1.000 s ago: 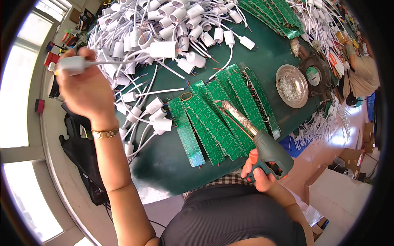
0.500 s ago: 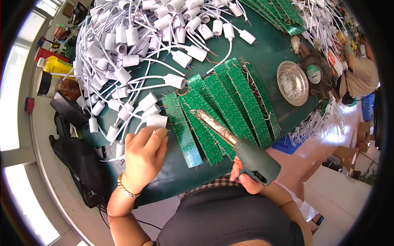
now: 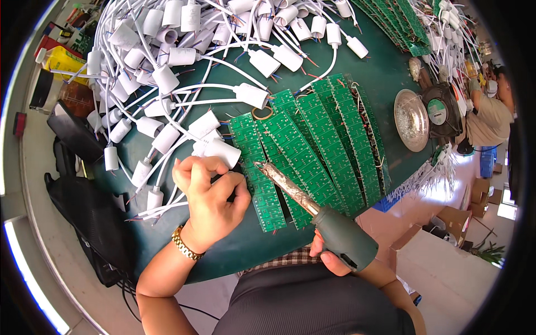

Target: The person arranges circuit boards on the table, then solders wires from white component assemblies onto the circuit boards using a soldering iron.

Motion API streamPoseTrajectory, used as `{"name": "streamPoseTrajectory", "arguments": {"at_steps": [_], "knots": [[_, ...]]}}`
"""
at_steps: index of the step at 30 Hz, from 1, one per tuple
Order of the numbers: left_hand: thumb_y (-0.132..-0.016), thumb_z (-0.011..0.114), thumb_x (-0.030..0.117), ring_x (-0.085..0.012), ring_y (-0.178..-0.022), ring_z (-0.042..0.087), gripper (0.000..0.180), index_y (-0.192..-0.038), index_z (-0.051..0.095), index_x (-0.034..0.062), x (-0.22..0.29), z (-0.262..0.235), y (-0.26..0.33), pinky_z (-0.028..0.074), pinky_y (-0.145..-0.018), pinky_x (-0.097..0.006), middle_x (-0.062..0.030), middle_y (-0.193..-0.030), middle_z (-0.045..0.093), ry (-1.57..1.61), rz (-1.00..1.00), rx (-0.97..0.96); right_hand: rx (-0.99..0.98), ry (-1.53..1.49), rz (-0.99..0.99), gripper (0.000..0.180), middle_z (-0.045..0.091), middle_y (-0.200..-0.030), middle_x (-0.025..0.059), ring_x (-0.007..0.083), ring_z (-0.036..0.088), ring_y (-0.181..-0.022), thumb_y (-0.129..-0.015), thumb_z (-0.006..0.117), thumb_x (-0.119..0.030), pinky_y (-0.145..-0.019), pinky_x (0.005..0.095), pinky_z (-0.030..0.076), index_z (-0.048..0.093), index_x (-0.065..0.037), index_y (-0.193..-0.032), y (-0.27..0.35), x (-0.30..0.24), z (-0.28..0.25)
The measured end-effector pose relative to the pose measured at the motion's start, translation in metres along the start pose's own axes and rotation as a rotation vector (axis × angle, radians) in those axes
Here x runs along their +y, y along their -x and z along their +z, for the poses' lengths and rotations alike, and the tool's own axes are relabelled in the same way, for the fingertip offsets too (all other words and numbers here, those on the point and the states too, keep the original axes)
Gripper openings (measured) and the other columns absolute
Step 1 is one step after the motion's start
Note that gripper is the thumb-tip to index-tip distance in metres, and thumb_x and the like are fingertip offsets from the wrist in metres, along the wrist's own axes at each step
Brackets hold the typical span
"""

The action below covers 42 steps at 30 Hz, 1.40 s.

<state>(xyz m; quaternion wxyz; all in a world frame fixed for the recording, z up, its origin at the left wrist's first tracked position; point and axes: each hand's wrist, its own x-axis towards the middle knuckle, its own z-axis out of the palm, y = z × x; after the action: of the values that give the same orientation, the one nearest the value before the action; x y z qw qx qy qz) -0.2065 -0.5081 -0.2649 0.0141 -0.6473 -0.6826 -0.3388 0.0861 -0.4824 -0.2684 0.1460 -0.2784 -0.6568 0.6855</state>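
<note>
My right hand (image 3: 333, 258) grips the dark green handle of a soldering iron (image 3: 290, 190), mostly hidden behind it. The iron's worn metal tip is above the leftmost of several green circuit board strips (image 3: 268, 207), which lie fanned out on the table. My left hand (image 3: 216, 195), with a gold watch at its wrist, has its fingers curled in beside that strip. Whatever its fingertips hold, if anything, is hidden. Just beyond its knuckles lies a white lamp socket (image 3: 224, 152), close against the fingers; whether they grip it cannot be seen.
A large heap of white lamp sockets with cables (image 3: 167, 78) covers the far left of the green table (image 3: 223, 258). A round metal dish (image 3: 403, 139) with pale bits stands at right by a dark fan (image 3: 441, 111). A black bag (image 3: 92, 223) sits left. Another person (image 3: 488, 120) is at far right.
The view has shifted a little. My left hand has moved right toward the boards and its fingers have curled in more. The iron's tip has moved left, over the leftmost strip.
</note>
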Motion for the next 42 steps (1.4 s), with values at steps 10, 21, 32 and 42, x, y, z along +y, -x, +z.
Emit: {"name": "streamPoseTrajectory", "arguments": {"at_steps": [10,21,32,42], "knots": [[-0.059,0.072,0.001,-0.0296,-0.097,0.045,0.021,-0.074,0.062,0.0111,0.002,0.004,0.002,0.031,-0.091,-0.046,-0.0074,-0.096,0.046,-0.049,-0.037,0.005,-0.154,0.47,-0.035,0.065,0.058,-0.093,0.0068,0.0176,0.062,-0.079,-0.085,0.056,-0.016,-0.071,0.033,0.053,0.033,0.006,-0.142,0.002,-0.009,-0.011],[-0.062,0.071,-0.001,-0.0342,-0.1,0.047,0.022,-0.078,0.06,0.0088,0.003,0.006,0.003,0.033,-0.093,-0.055,-0.0089,-0.1,0.048,-0.057,-0.038,-0.009,0.01,0.034,0.106,0.024,0.066,-0.091,0.0052,0.0199,0.062,-0.079,-0.09,0.058,-0.02,-0.065,0.035,0.051,0.062,-0.004,-0.107,0.004,-0.002,0.008],[-0.063,0.07,-0.004,-0.039,-0.103,0.046,0.022,-0.079,0.058,0.0066,0.004,0.008,0.002,0.033,-0.095,-0.056,-0.0109,-0.102,0.049,-0.059,-0.038,-0.019,-0.075,0.189,-0.099,0.037,0.06,-0.092,0.0141,0.0227,0.063,-0.075,-0.089,0.065,-0.022,-0.065,0.0333,0.053,0.048,-0.001,-0.114,-0.003,-0.005,-0.002],[-0.063,0.068,-0.007,-0.0397,-0.101,0.046,0.023,-0.08,0.058,0.004,0.001,0.008,0.003,0.037,-0.093,-0.052,-0.0131,-0.103,0.048,0.001,-0.011,0.014,0.103,-0.181,-0.094,0.054,0.057,-0.093,0.0093,0.0201,0.062,-0.081,-0.089,0.069,-0.034,-0.073,0.0337,0.052,0.045,0.005,-0.118,-0.003,-0.013,0.0]]}}
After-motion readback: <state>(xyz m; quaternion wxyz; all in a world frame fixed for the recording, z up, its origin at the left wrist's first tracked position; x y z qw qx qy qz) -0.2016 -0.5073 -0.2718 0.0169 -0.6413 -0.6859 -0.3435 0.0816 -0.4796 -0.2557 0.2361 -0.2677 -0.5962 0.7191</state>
